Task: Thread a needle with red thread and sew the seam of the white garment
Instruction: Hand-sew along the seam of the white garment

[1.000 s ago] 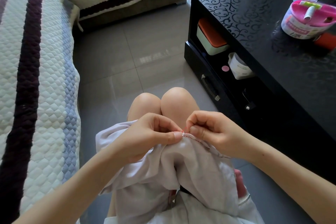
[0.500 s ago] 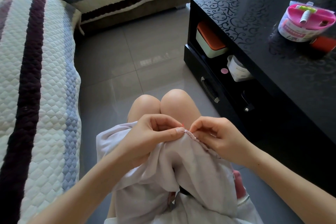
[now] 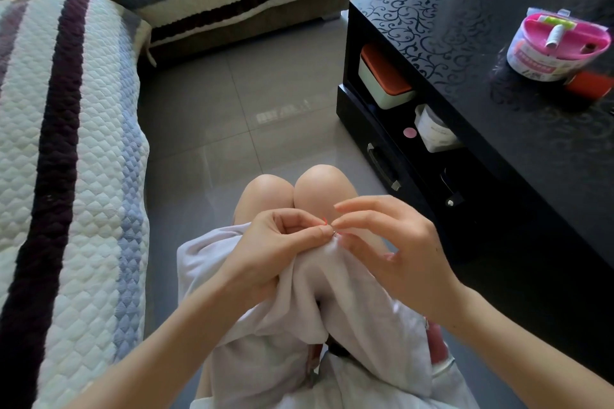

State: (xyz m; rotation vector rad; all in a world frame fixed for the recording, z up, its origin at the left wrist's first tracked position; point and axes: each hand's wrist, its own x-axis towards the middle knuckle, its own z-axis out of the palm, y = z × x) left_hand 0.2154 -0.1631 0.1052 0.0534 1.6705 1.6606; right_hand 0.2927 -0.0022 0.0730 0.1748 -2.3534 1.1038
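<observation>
While the left hand (image 3: 275,252) pinches the white garment (image 3: 335,302) at its top fold, keep the seam taut. The right hand (image 3: 392,256), fingers spread and seemingly empty, should pinch the needle (image 3: 332,233) tip and draw the red thread (image 3: 325,220) through gently.

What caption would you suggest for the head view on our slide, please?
Seated person's left hand pinches the white garment while the right hand reaches for the red-threaded needle.

Domestic living room. Evidence: sofa (image 3: 66,143) with quilted striped covers, grey tiled floor (image 3: 232,116), glossy black low surface (image 3: 498,60) with scroll pattern, household containers on its open shelf (image 3: 415,129).
</observation>
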